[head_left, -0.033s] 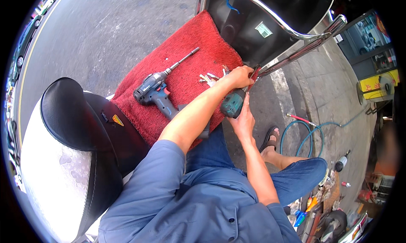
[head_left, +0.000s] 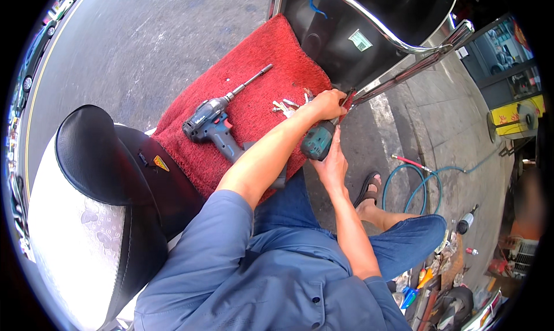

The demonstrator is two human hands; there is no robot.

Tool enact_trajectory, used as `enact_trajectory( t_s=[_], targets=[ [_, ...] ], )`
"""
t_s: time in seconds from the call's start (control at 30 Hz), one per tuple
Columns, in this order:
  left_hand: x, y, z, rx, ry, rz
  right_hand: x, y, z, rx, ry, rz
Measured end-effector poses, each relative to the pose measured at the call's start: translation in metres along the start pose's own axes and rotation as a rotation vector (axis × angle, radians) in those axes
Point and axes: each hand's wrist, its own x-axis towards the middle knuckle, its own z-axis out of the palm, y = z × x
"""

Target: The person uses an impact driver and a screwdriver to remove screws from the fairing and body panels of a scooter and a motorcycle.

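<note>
My right hand [head_left: 333, 162] is wrapped round a teal and black cordless drill [head_left: 317, 142], whose front points up and away toward the chrome-edged panel. My left hand [head_left: 328, 105] is closed just ahead of the drill, by the towel's right edge; whatever its fingers hold is hidden. Beneath my left forearm lies a red towel [head_left: 254, 54]. A second, dark grey power driver [head_left: 208, 120] with a long socket bit rests on it, its handle partly covered by my arm. Beside my left wrist are several small metal pieces [head_left: 284, 108].
A shiny black panel with a chrome rail [head_left: 381, 19] stands ahead. At left is a black and white seat [head_left: 92, 158]. A teal air hose [head_left: 386, 187] lies coiled on the ground at right, near my sandalled foot [head_left: 369, 190]. Assorted tools [head_left: 424, 285] lie lower right.
</note>
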Motion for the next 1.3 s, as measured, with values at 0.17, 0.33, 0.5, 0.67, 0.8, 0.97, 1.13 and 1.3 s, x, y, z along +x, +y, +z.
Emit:
enact_trajectory(
  t_s=[0.17, 0.33, 0.5, 0.67, 0.8, 0.97, 1.13, 1.3],
  targets=[
    [0.0, 0.0, 0.0, 0.008, 0.008, -0.001, -0.003, -0.002, 0.002, 0.01, 0.002, -0.003],
    [0.002, 0.002, -0.004, 0.023, 0.036, 0.01, -0.004, -0.001, 0.002, -0.009, 0.04, -0.066],
    [0.002, 0.003, -0.006, 0.011, 0.004, -0.029, -0.007, -0.002, 0.0, -0.036, 0.04, -0.086],
    [0.003, 0.006, -0.003, 0.0, 0.019, -0.035, -0.008, -0.005, -0.004, -0.019, -0.006, -0.036],
    [0.006, -0.001, 0.0, 0.016, 0.036, -0.016, -0.009, -0.005, -0.007, -0.029, -0.031, -0.023],
    [0.012, 0.006, 0.001, -0.007, 0.056, -0.081, -0.013, 0.002, -0.013, -0.031, -0.03, -0.052],
    [0.024, 0.009, 0.0, 0.148, 0.105, -0.105, -0.018, 0.003, -0.028, -0.067, -0.075, -0.117],
    [0.032, 0.022, -0.002, -0.07, 0.062, -0.198, -0.031, 0.013, -0.055, -0.048, -0.099, -0.248]
  ],
)
